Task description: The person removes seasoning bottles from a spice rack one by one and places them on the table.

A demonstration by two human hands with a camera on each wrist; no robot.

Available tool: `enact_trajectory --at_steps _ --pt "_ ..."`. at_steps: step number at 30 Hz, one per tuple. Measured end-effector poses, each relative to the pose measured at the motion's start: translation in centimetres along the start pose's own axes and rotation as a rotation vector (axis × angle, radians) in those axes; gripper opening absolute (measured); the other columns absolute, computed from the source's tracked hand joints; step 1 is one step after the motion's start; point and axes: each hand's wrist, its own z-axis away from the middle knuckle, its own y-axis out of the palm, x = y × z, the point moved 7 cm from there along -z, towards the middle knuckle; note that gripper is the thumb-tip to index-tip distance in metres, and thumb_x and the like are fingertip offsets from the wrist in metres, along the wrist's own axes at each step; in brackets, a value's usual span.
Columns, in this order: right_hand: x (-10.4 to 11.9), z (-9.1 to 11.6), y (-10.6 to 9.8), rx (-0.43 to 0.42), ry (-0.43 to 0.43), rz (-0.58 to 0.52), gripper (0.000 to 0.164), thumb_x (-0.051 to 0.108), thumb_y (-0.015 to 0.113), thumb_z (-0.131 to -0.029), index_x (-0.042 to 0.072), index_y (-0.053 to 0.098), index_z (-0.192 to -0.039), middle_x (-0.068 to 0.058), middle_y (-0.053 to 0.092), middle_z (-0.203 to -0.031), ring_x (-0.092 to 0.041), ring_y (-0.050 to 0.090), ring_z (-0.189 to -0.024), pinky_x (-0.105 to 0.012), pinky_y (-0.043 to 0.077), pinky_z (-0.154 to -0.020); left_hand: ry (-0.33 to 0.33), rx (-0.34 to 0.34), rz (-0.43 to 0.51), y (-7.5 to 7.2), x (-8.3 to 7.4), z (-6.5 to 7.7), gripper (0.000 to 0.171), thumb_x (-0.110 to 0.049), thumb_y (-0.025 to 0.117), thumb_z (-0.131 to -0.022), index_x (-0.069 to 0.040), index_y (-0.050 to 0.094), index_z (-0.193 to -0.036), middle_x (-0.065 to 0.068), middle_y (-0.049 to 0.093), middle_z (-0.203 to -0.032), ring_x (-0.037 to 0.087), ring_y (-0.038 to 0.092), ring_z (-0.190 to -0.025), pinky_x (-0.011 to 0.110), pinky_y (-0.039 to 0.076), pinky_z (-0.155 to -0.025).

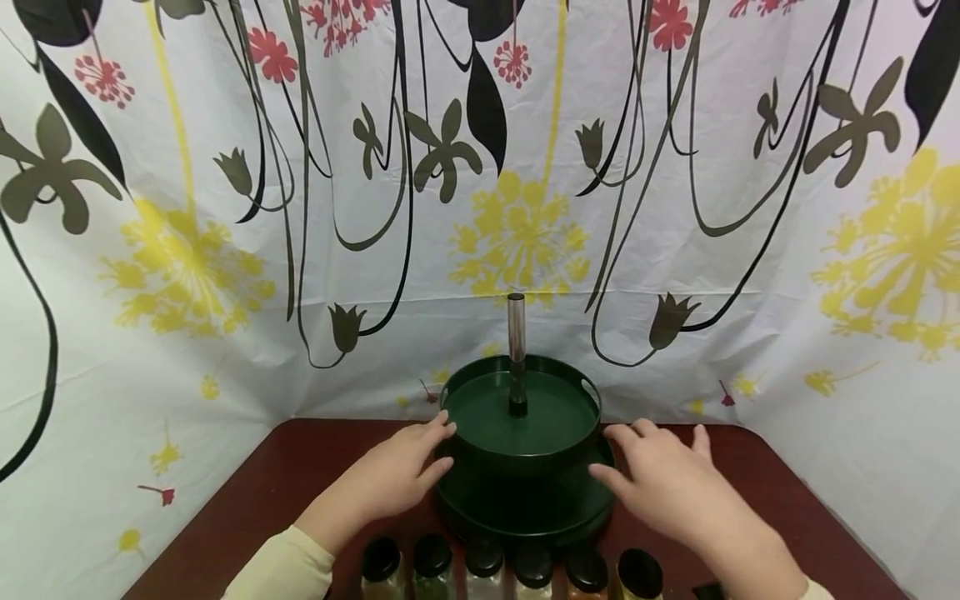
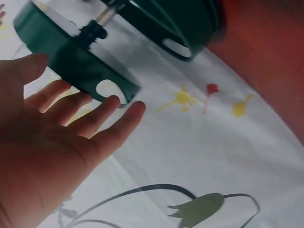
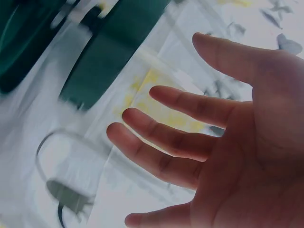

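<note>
A dark green two-tier round tray stand stands on the table, its upper tray [image 1: 480, 404] over a wider lower tray [image 1: 517, 512]. A shiny metal post [image 1: 517, 333] rises from the middle of the upper tray. At the stand's left side is my left hand [image 1: 393, 471], fingers loosely extended; in the left wrist view its fingertips are right by the oval handle hole in the tray wall [image 2: 71, 64]. Opposite it, my right hand [image 1: 671, 479] spreads its fingers beside the right rim. From the right wrist, a gap shows between those fingers and the green wall [image 3: 111, 52].
Several glass jars [image 1: 483, 575] with black lids stand in a row in front of the stand. A small black item [image 1: 708, 592] lies near my right forearm. The dark red table [image 1: 300, 454] meets a flower-patterned curtain [image 1: 420, 275] at the back and sides.
</note>
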Motion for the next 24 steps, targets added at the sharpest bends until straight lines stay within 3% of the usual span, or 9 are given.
enact_trajectory --at_steps 5,9,12,15,20,24 --pt "-2.8 -0.7 0.7 0.038 0.051 -0.019 0.073 0.064 0.056 -0.087 0.007 0.055 -0.133 -0.018 0.055 -0.125 -0.04 0.052 -0.114 -0.083 0.012 -0.089 0.006 0.033 -0.043 -0.1 -1.2 0.9 0.055 -0.047 0.043 -0.102 -0.024 0.035 -0.151 0.0 0.022 -0.158 0.025 0.029 -0.138 0.051 0.039 -0.103" --pt "-3.5 -1.0 1.6 0.066 0.06 -0.036 0.07 0.062 0.054 -0.089 0.008 0.055 -0.133 -0.019 0.054 -0.126 -0.042 0.05 -0.114 -0.083 0.014 -0.087 0.017 0.028 -0.038 -0.1 -1.6 1.3 0.055 -0.049 0.042 -0.101 -0.026 0.034 -0.151 -0.002 0.023 -0.157 0.026 0.03 -0.138 0.051 0.041 -0.101" --pt "-3.9 -1.3 2.3 0.072 0.065 -0.038 0.058 0.051 0.053 -0.095 0.008 0.054 -0.134 -0.02 0.051 -0.128 -0.043 0.047 -0.117 -0.083 0.015 -0.088 0.026 -0.011 -0.011 -0.3 -1.5 1.4 0.053 -0.049 0.042 -0.102 -0.025 0.039 -0.149 -0.004 0.029 -0.155 0.024 0.033 -0.137 0.052 0.042 -0.099" --pt "-4.3 -1.8 2.8 0.063 0.068 -0.044 0.049 0.04 0.051 -0.1 0.006 0.052 -0.136 -0.023 0.047 -0.132 -0.045 0.043 -0.12 -0.082 0.016 -0.088 0.03 -0.113 0.003 -0.9 -0.9 1.3 0.045 -0.046 0.043 -0.102 -0.026 0.049 -0.142 -0.008 0.04 -0.148 0.019 0.04 -0.132 0.05 0.045 -0.096" --pt "-4.8 -2.7 3.6 0.056 0.068 -0.055 0.049 0.034 0.049 -0.102 0.005 0.047 -0.14 -0.027 0.038 -0.141 -0.047 0.037 -0.125 -0.081 0.018 -0.09 -0.041 -0.327 -0.045 -2.2 2.2 1.4 0.032 -0.039 0.048 -0.101 -0.029 0.063 -0.127 -0.01 0.057 -0.132 0.013 0.052 -0.12 0.045 0.05 -0.091" --pt "-5.8 -3.7 4.0 0.051 0.07 -0.052 0.055 0.038 0.044 -0.103 0.005 0.04 -0.146 -0.031 0.026 -0.148 -0.05 0.03 -0.129 -0.081 0.017 -0.091 -0.163 -0.358 -0.044 -2.3 6.5 1.9 0.039 -0.042 0.046 -0.102 -0.023 0.059 -0.133 0.002 0.054 -0.137 0.023 0.049 -0.125 0.052 0.045 -0.096"
